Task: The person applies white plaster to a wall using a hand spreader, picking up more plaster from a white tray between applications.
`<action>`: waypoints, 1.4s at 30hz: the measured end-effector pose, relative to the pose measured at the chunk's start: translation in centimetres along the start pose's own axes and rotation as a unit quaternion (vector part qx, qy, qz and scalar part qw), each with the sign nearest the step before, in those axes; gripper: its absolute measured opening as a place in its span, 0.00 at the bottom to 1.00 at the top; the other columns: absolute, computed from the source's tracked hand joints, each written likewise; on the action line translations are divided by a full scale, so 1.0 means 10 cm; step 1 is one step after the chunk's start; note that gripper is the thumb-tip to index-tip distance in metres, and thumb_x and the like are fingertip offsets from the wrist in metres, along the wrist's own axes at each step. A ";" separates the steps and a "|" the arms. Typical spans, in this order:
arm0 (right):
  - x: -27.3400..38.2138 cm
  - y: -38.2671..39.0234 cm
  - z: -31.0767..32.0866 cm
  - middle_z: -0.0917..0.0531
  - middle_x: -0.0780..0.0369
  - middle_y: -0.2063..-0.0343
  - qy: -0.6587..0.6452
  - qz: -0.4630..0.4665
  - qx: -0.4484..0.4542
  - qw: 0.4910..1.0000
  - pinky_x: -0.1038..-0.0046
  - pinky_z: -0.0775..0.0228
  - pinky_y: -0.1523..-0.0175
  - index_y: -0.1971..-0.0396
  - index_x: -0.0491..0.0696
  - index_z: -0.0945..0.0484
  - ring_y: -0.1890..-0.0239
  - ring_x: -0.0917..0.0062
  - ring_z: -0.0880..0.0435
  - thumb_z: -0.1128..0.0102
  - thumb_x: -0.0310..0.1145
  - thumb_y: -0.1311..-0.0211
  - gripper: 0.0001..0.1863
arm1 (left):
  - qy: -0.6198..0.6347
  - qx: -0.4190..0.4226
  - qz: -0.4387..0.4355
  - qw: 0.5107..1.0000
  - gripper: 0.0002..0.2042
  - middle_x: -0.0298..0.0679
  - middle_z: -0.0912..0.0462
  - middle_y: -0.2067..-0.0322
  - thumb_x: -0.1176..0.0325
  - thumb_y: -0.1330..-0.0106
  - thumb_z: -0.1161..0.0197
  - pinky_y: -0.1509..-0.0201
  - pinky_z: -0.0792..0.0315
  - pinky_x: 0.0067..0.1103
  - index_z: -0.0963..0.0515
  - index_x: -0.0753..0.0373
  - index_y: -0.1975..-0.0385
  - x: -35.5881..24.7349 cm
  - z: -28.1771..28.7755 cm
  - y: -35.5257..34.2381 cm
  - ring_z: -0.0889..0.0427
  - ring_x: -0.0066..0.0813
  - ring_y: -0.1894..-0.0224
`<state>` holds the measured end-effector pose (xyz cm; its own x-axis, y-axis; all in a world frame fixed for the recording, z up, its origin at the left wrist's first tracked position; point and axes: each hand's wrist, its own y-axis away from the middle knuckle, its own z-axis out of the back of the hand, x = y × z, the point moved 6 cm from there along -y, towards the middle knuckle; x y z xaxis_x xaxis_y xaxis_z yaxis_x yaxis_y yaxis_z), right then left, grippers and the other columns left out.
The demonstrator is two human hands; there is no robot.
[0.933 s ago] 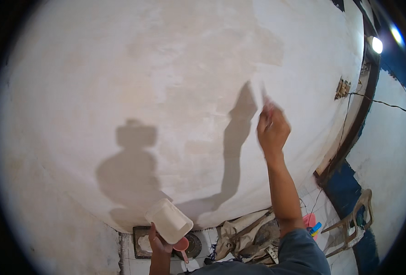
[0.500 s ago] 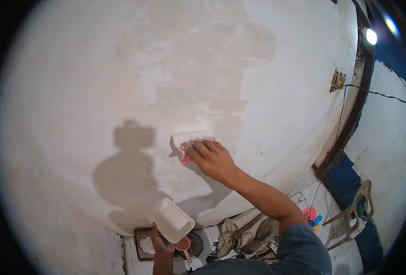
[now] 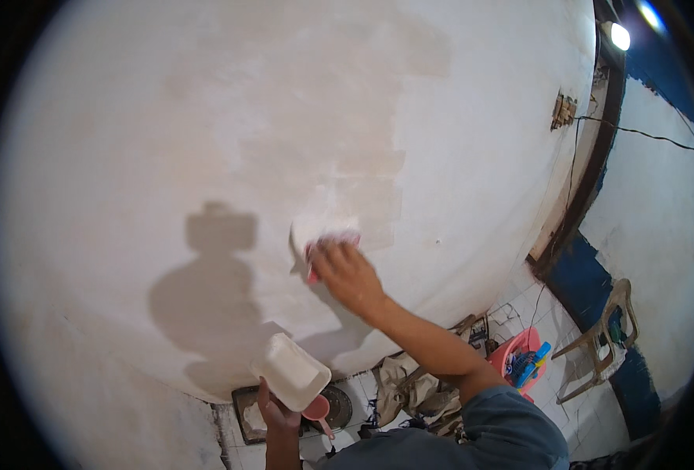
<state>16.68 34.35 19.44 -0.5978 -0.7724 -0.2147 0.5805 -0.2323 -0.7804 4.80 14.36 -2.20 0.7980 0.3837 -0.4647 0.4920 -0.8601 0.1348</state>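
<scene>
My right hand (image 3: 347,276) grips a pink spreader (image 3: 311,269) and presses it to the white wall (image 3: 472,172), fingers bent over its face. Its pale blade edge is blurred, and whitish filler lies around it. Above the spreader spreads a darker, beige, damp-looking patch (image 3: 308,102) with overlapping strokes. Lower down, my left hand (image 3: 280,413) holds a white rectangular tray (image 3: 293,372) by its near side, tilted, close to the wall. What lies inside the tray is hard to make out.
On the tiled floor stand a pink dipper (image 3: 316,408), a dark round object (image 3: 339,403) and a shallow dark-rimmed tray (image 3: 245,411). Crumpled beige cloth (image 3: 398,388) lies below my right arm. A pink basin (image 3: 511,352) and a broken chair (image 3: 609,333) are right, beneath a hanging cable (image 3: 636,135).
My right hand and the spreader have slid a little down the wall. The view has shifted, showing more of the pink basin. My left hand still holds the tray.
</scene>
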 end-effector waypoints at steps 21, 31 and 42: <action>-1.05 1.14 0.12 0.17 0.50 0.55 -0.120 -0.305 -0.192 0.925 0.65 0.24 0.49 0.50 0.40 0.21 0.54 0.56 0.17 0.46 0.24 0.39 0.17 | 0.019 -0.030 -0.015 0.999 0.28 0.44 0.27 0.39 0.52 0.27 0.46 0.33 0.32 0.44 0.37 0.63 0.34 -0.17 0.04 0.11 0.26 0.46 0.38; -0.30 -0.36 0.01 0.18 0.57 0.55 0.007 -0.306 -0.104 0.946 0.61 0.23 0.56 0.55 0.50 0.20 0.57 0.63 0.18 0.37 0.30 0.44 0.15 | 0.012 -0.008 -0.009 1.000 0.27 0.45 0.28 0.38 0.54 0.26 0.48 0.34 0.31 0.46 0.39 0.62 0.33 -0.44 0.28 0.14 0.27 0.46 0.37; -0.14 -0.05 0.09 0.18 0.54 0.50 0.002 -0.159 -0.256 0.953 0.65 0.21 0.46 0.51 0.45 0.18 0.50 0.60 0.17 0.38 0.21 0.46 0.20 | -0.025 0.013 0.016 0.999 0.27 0.45 0.30 0.37 0.53 0.25 0.51 0.33 0.33 0.46 0.41 0.62 0.32 -1.05 0.42 0.26 0.28 0.47 0.36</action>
<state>17.71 35.04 20.66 -0.7009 -0.7088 0.0796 0.0236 -0.1346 -0.9906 -3.75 6.69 -0.68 0.7950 0.3383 -0.5035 0.4560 -0.8807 0.1282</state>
